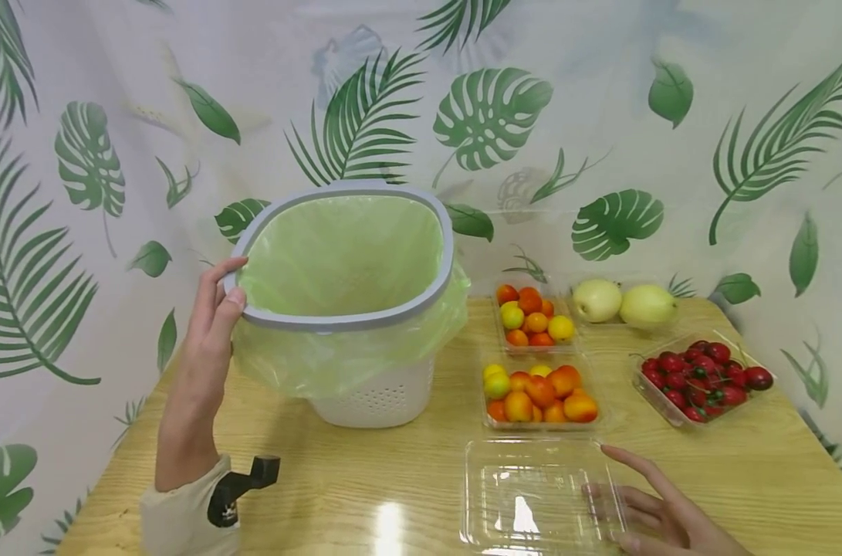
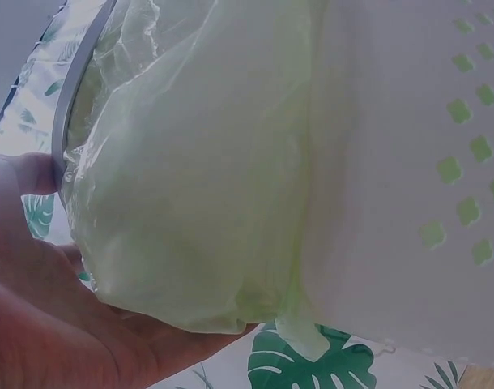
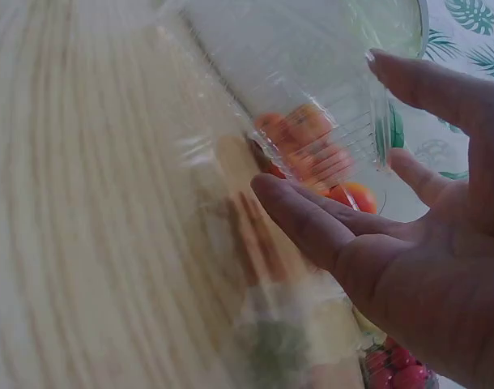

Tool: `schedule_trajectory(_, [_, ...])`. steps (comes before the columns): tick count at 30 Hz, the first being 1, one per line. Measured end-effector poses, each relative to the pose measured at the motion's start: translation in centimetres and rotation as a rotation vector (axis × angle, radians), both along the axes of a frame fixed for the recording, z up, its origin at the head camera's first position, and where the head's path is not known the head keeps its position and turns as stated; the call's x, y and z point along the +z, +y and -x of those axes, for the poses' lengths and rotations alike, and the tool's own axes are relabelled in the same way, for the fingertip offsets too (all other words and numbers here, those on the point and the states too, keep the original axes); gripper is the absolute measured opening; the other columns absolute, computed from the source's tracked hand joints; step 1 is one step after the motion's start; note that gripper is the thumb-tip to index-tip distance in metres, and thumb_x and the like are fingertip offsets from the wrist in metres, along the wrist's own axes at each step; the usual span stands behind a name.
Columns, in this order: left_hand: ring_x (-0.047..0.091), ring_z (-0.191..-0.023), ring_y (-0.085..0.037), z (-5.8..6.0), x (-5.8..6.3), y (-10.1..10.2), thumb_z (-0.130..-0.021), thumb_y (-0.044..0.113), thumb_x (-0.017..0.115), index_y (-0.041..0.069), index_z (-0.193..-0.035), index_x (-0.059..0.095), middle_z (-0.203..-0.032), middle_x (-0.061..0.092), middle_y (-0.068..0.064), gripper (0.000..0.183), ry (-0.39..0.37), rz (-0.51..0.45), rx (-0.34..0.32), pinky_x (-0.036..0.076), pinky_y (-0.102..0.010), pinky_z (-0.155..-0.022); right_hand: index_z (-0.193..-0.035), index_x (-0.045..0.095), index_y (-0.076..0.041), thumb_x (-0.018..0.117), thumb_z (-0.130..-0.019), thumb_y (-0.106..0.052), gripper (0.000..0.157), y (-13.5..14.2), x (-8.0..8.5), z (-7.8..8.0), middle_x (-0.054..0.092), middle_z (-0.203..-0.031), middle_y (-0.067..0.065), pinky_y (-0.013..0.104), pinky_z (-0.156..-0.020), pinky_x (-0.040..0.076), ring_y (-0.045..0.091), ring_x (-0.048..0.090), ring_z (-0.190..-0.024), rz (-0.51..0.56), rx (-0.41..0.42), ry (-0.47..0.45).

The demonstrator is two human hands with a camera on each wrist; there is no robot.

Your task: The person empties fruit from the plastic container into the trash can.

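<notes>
Bin (image 1: 386, 401) is over the left part of the table (image 1: 323, 494), its mouth facing up and toward the wearer. A green liner (image 1: 344, 363) covers the inside, folds out over the grey rim (image 1: 340, 322) and hangs loosely around the white, perforated wall. The left hand (image 1: 211, 328) grasps the rim at its left side, thumb in front and fingers behind; in the left wrist view, the liner bulges beside the palm.

The right hand (image 1: 660, 506) is unclenched, its fingers spread and mostly straight at the right edge of a clear box (image 1: 511, 494); how firmly they touch it, I cannot tell. Just behind the box sits a tray of orange and yellow fruit (image 1: 540, 391), with a similar batch (image 1: 532, 313) behind. Two pale fruits (image 1: 625, 303) and a tray of red ones (image 1: 701, 378) lie farther right.
</notes>
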State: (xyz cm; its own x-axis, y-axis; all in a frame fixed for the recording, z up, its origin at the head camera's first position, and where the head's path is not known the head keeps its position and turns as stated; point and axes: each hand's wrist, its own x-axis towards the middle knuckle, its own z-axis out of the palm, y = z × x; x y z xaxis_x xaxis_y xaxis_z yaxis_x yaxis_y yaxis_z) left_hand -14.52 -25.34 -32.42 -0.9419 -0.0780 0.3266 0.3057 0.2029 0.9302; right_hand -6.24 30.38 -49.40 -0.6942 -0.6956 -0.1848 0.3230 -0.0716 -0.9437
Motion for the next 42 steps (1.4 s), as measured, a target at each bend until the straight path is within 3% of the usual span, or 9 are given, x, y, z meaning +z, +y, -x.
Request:
schedule_trajectory(8, [0.03,-0.14,-0.031,0.0,0.2,0.0,-0.109,0.036,0.04,0.026,-0.153,0.04,-0.164,0.026,-0.004,0.046,-0.002,-0.002,0.003,0.013,-0.069,-0.11,-0.163,-0.004,-0.038,0.032,-0.109,0.004,0.078,-0.3,0.4,-0.3,0.043,-0.157,0.001,0.043,-0.108,0.044,0.02,0.048,-0.14,0.085,0.006,-0.089])
schedule_trajectory(14, [0.025,-0.146,-0.031,0.0,0.1,0.0,-0.109,0.035,0.04,0.025,-0.154,0.039,-0.165,0.023,-0.001,0.046,0.005,0.003,-0.013,0.012,-0.071,-0.11,-0.164,0.004,-0.039,0.04,-0.11,-0.003,0.074,0.4,1.0,-0.6,0.055,-0.149,0.001,0.036,-0.102,0.049,0.012,0.055,-0.133,-0.057,-0.097,-0.09])
schedule_trajectory(18, [0.032,-0.137,-0.032,0.0,0.0,0.2,-0.109,0.035,0.039,0.025,-0.154,0.038,-0.162,0.026,-0.003,0.046,0.012,0.015,-0.02,0.013,-0.071,-0.11,-0.16,0.021,-0.039,0.042,-0.111,-0.006,0.064,1.2,1.5,-0.6,0.062,-0.141,0.006,0.032,-0.096,0.052,0.015,0.061,-0.126,-0.149,-0.19,0.004])
schedule_trajectory(25, [0.035,-0.132,-0.03,-0.2,0.1,0.2,-0.109,0.034,0.039,0.025,-0.153,0.039,-0.161,0.025,-0.002,0.045,0.001,-0.006,-0.007,0.016,-0.071,-0.107,-0.159,0.029,-0.015,0.045,-0.108,0.002,0.056,3.1,3.6,0.2,0.07,-0.129,0.002,0.042,-0.084,0.058,0.024,0.07,-0.112,-0.229,-0.459,0.334])
schedule_trajectory(29, [0.027,-0.143,-0.029,-0.2,0.2,0.2,-0.109,0.034,0.04,0.024,-0.153,0.039,-0.163,0.023,-0.001,0.045,0.011,-0.01,-0.011,0.011,-0.067,-0.113,-0.154,0.038,-0.009,0.048,-0.107,0.003,0.05,4.8,4.7,0.9,0.071,-0.123,0.001,0.039,-0.08,0.058,0.017,0.071,-0.106,-0.176,-0.64,0.392])
schedule_trajectory(33, [0.013,-0.153,-0.027,-0.1,0.2,0.1,-0.109,0.035,0.041,0.025,-0.153,0.04,-0.165,0.02,0.001,0.045,0.012,0.001,-0.003,0.004,-0.065,-0.116,-0.141,0.053,-0.01,0.056,-0.103,0.002,0.04,6.1,4.9,2.1,0.074,-0.113,0.0,0.034,-0.072,0.059,0.011,0.072,-0.097,-0.07,-0.86,0.349])
schedule_trajectory(38, [0.014,-0.152,-0.031,-0.5,0.1,-0.1,-0.109,0.037,0.04,0.028,-0.153,0.039,-0.165,0.02,0.001,0.045,-0.026,0.012,0.02,0.004,-0.073,-0.111,-0.126,0.059,-0.012,0.065,-0.097,0.003,0.033,6.5,4.4,4.1,0.069,-0.098,-0.001,0.031,-0.067,0.06,0.01,0.067,-0.088,0.034,-1.15,0.177])
schedule_trajectory(42, [0.019,-0.149,-0.03,-0.3,0.0,0.1,-0.109,0.037,0.04,0.028,-0.154,0.038,-0.163,0.022,-0.001,0.045,-0.023,0.01,0.001,0.007,-0.071,-0.111,-0.124,0.049,-0.014,0.065,-0.096,0.006,0.038,6.8,3.9,5.1,0.064,-0.09,-0.002,0.028,-0.064,0.059,0.008,0.066,-0.08,0.036,-1.229,0.095])
